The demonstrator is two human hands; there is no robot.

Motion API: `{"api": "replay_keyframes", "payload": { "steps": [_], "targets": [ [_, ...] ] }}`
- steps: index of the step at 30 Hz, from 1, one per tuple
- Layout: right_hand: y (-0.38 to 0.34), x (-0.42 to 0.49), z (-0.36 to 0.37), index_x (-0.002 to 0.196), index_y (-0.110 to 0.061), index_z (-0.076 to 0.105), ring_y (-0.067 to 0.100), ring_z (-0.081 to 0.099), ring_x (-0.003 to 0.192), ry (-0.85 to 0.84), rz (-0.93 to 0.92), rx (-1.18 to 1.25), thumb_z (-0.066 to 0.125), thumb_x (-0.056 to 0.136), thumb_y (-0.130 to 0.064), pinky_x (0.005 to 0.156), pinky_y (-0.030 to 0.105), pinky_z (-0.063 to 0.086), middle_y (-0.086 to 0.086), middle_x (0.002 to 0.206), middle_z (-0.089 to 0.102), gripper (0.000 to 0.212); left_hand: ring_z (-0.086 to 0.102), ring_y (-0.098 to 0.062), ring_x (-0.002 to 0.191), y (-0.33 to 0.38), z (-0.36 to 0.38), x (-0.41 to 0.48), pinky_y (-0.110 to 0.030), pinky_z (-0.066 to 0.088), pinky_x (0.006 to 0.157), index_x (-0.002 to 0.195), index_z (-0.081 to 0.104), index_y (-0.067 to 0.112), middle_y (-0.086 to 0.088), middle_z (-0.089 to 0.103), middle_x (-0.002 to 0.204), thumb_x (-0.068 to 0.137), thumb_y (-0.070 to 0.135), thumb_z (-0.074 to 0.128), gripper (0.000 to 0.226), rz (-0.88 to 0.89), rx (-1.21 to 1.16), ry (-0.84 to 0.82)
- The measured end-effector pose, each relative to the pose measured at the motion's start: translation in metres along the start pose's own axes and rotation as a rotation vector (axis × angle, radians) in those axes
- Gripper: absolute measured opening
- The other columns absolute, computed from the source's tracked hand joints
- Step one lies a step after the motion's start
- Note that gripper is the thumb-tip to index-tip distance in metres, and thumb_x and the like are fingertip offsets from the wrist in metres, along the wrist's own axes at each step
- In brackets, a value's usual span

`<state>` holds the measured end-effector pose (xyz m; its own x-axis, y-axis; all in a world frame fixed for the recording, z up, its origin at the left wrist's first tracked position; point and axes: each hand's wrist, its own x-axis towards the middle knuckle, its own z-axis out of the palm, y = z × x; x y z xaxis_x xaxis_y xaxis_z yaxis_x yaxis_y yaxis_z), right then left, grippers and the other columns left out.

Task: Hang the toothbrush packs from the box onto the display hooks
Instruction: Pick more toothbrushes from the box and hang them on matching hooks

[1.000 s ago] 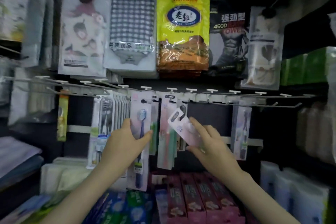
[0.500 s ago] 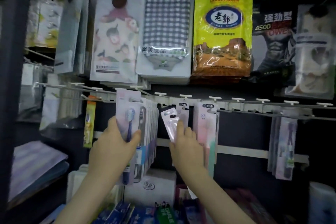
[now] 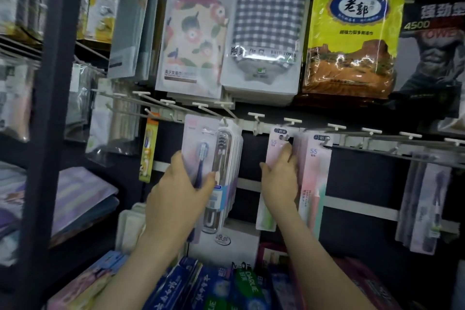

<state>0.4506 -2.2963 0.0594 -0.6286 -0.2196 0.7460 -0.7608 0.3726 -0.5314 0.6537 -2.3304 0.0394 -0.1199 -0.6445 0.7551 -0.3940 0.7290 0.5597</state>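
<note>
Left hand (image 3: 176,199) grips blue toothbrush pack (image 3: 201,151), centre-left; right hand (image 3: 279,181) pinches pink pack (image 3: 274,145), centre (seating unclear). A misaligned hang hole (image 3: 285,136) could drop it.

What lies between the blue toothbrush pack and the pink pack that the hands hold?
Head view: a stack of hung toothbrush packs beside the blue pack, then bare dark back panel.

Lower half of blue toothbrush pack (image 3: 201,143) hidden behind left hand (image 3: 176,199).
</note>
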Motion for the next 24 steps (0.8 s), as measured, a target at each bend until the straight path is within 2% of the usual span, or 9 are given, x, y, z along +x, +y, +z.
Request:
{"api": "replay_keyframes", "payload": {
  "steps": [5, 7, 9, 12, 15, 17, 20, 22, 24],
  "targets": [
    [0.011, 0.019, 0.01, 0.146, -0.011, 0.016, 0.037, 0.044, 0.124, -0.09, 0.096, -0.03, 0.06, 0.092, -0.016, 0.094, 0.05, 0.047, 0.02, 0.139, 0.035, 0.07, 0.06, -0.035, 0.098, 0.0, 0.001, -0.006, -0.033, 0.036, 0.063, 0.132, 0.037, 0.011, -0.013, 0.061, 0.116, 0.089, 0.053, 0.054, 0.062, 0.01, 0.016, -0.01],
    [0.005, 0.021, 0.009, 0.149, -0.014, 0.007, 0.036, 0.036, 0.131, -0.167, 0.187, 0.008, 0.061, 0.091, -0.018, 0.099, 0.05, 0.044, 0.018, 0.147, 0.027, 0.08, 0.06, -0.035, 0.094, 0.004, -0.001, -0.008, -0.033, 0.037, 0.062, 0.127, 0.039, 0.011, -0.012, 0.061, 0.11, 0.088, 0.053, 0.055, 0.06, 0.016, 0.007, -0.01],
    [-0.001, 0.012, 0.006, 0.152, -0.012, -0.001, 0.034, 0.029, 0.136, -0.193, 0.186, 0.087, 0.061, 0.092, -0.022, 0.102, 0.046, 0.039, 0.017, 0.151, 0.021, 0.086, 0.059, -0.034, 0.085, 0.01, -0.005, -0.013, -0.034, 0.037, 0.058, 0.113, 0.041, 0.013, -0.011, 0.061, 0.097, 0.086, 0.054, 0.057, 0.052, 0.021, -0.025, -0.014],
    [-0.005, -0.02, -0.013, 0.152, -0.009, 0.005, 0.029, 0.033, 0.135, -0.155, 0.012, 0.227, 0.053, 0.096, -0.021, 0.102, 0.032, 0.036, 0.014, 0.149, 0.027, 0.074, 0.055, -0.031, 0.071, 0.021, -0.008, -0.022, -0.034, 0.033, 0.052, 0.095, 0.037, 0.017, -0.005, 0.054, 0.076, 0.082, 0.055, 0.061, 0.047, 0.012, -0.096, -0.034],
    [0.004, -0.061, -0.052, 0.147, -0.018, 0.027, 0.007, 0.045, 0.12, -0.198, -0.163, 0.454, 0.043, 0.1, -0.017, 0.087, 0.008, 0.034, 0.0, 0.135, 0.042, 0.05, 0.053, -0.024, 0.067, 0.037, -0.004, -0.032, -0.03, 0.035, 0.049, 0.088, 0.039, 0.017, 0.0, 0.051, 0.07, 0.077, 0.057, 0.062, 0.047, -0.019, -0.186, -0.085],
    [0.016, -0.088, -0.082, 0.14, -0.034, 0.03, -0.007, 0.045, 0.114, -0.215, -0.277, 0.574, 0.042, 0.1, -0.025, 0.088, 0.006, 0.037, -0.015, 0.128, 0.046, 0.043, 0.057, -0.019, 0.074, 0.051, 0.003, -0.037, -0.032, 0.046, 0.059, 0.092, 0.045, 0.019, 0.002, 0.057, 0.079, 0.077, 0.059, 0.063, 0.047, -0.059, -0.242, -0.151],
    [0.044, -0.116, -0.108, 0.141, -0.043, 0.026, -0.016, 0.037, 0.122, -0.232, -0.462, 0.485, 0.042, 0.099, -0.038, 0.096, 0.003, 0.032, -0.03, 0.134, 0.036, 0.045, 0.059, -0.016, 0.079, 0.082, 0.021, -0.047, -0.037, 0.052, 0.073, 0.097, 0.05, 0.015, 0.0, 0.061, 0.088, 0.078, 0.056, 0.067, 0.048, -0.1, -0.345, -0.273],
    [0.063, -0.122, -0.118, 0.144, -0.047, 0.018, -0.018, 0.035, 0.118, -0.199, -0.47, 0.376, 0.043, 0.097, -0.032, 0.093, 0.001, 0.03, -0.035, 0.132, 0.03, 0.055, 0.057, -0.011, 0.076, 0.103, 0.037, -0.056, -0.031, 0.05, 0.064, 0.094, 0.048, 0.015, -0.002, 0.06, 0.088, 0.08, 0.055, 0.066, 0.046, -0.093, -0.357, -0.338],
    [0.081, -0.124, -0.128, 0.145, -0.042, 0.007, -0.003, 0.043, 0.113, -0.137, -0.436, 0.273, 0.044, 0.098, -0.02, 0.086, 0.013, 0.039, -0.023, 0.125, 0.041, 0.064, 0.056, -0.009, 0.074, 0.121, 0.053, -0.065, -0.027, 0.046, 0.057, 0.094, 0.046, 0.016, 0.001, 0.058, 0.087, 0.08, 0.057, 0.065, 0.047, -0.084, -0.357, -0.379]
  ]
}}
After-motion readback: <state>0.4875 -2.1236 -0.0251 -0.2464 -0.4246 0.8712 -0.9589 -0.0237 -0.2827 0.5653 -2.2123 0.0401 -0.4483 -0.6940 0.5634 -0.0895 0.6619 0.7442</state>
